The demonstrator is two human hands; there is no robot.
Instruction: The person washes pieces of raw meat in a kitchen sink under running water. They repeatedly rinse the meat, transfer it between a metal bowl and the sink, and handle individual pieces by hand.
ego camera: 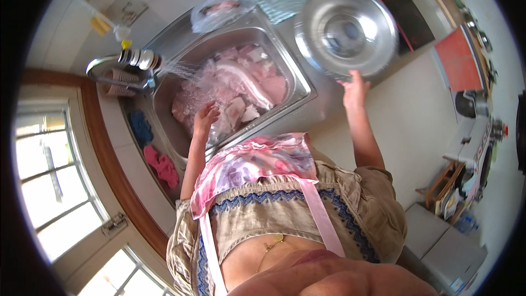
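Observation:
Raw meat pieces (246, 76) lie in water in the stainless steel sink (302, 90). Water sprays onto them from the faucet head (141, 59) at the left. My left hand (206, 117) is over the near left part of the sink, fingers apart and slightly bent, holding nothing that I can see. With my right hand (355, 90) I grip the near rim of a shiny metal basin (380, 45), which is over the counter right of the sink; my thumb shows at the rim, and some fingers are hidden.
A plastic bag with something pinkish (222, 10) and a striped cloth (279, 0) lie behind the sink. A black cooktop (400, 14) is right of the basin. Blue (141, 126) and pink cloths (161, 166) lie along the sink's left edge, beside the window.

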